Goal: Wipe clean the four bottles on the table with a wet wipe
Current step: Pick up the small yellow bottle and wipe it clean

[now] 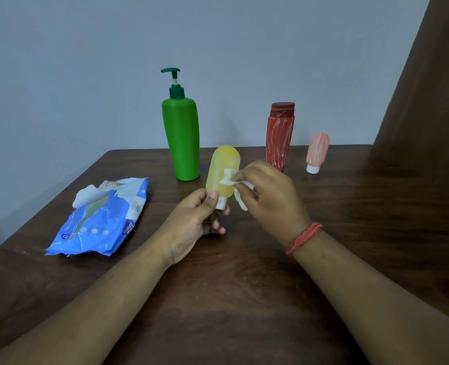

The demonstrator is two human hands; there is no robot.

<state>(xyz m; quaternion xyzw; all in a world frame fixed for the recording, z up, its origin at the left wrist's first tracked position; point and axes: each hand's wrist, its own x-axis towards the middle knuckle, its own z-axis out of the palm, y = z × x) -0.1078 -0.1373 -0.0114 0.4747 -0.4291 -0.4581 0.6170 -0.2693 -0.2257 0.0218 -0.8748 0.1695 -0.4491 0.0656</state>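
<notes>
Left hand (195, 222) grips a small yellow squeeze bottle (223, 172) at its white cap (221, 203), cap end down, thumb across the lower front. Bottle is held upright above the dark wooden table (244, 299), translucent, body tinted yellow throughout; fill level cannot be told.

Right hand (269, 196) pinches a crumpled white wet wipe (230, 180) between fingertips and presses it against the bottle's right side, about mid-height. A loose tail of the wipe hangs beside the cap. Red thread band (303, 238) on the right wrist.

Standing near the table's far edge: green pump bottle (181, 138), opaque, dark green pump head pointing left; red bottle (280, 137) with a dark red flip cap, white streaks down its body; small pink squeeze bottle (317, 152) standing on its white cap, also streaked white.

Left of the hands lies a blue wet-wipe pack (104, 219), flap open, a white wipe (85, 197) poking out of the opening.
</notes>
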